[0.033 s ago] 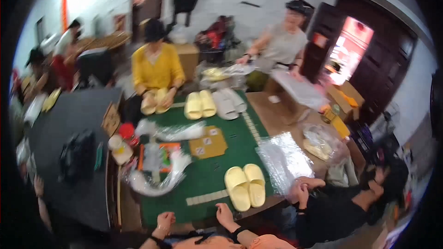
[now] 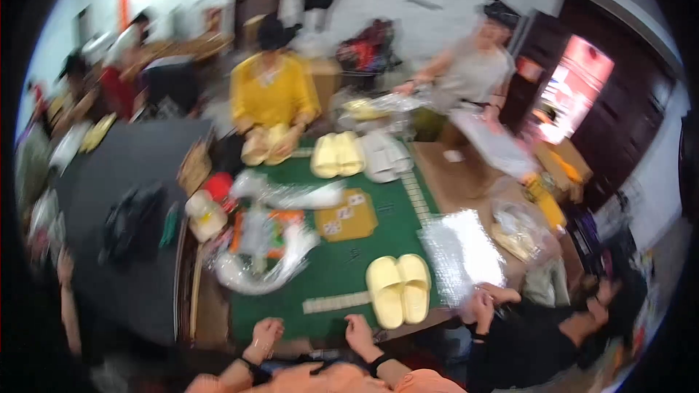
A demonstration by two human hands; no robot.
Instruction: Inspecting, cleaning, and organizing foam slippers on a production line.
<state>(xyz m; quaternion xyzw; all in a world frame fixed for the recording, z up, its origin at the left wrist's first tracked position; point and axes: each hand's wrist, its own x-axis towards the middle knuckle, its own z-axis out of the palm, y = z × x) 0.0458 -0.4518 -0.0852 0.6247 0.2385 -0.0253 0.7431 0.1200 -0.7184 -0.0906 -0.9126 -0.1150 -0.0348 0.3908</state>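
My left hand (image 2: 267, 332) is at the near edge of the green-topped table (image 2: 335, 251), its fingers curled in with nothing visible in them. A short way to its right, my right hand (image 2: 358, 333) is also loosely closed and seems empty. Between and beyond my hands lies a row of cream tiles (image 2: 336, 303). Nearest my right hand, to its right, is a pair of pale yellow slide sandals (image 2: 399, 292), side by side and not touched by it. Ahead lies a tan card (image 2: 348, 212) with small white pieces on it.
Clear plastic wrap (image 2: 266, 276), bottles (image 2: 205, 217) and another plastic roll lie left. Further slides, yellow (image 2: 337, 155) and grey (image 2: 386, 155), are at the far edge. A bubble-wrap sheet (image 2: 464, 256) lies right, near a seated person's hands. Co-workers handle slides and plastic across the table.
The whole view has shifted, so the table and people sit further right and a little higher in it. My hands stay loosely closed near the table's edge.
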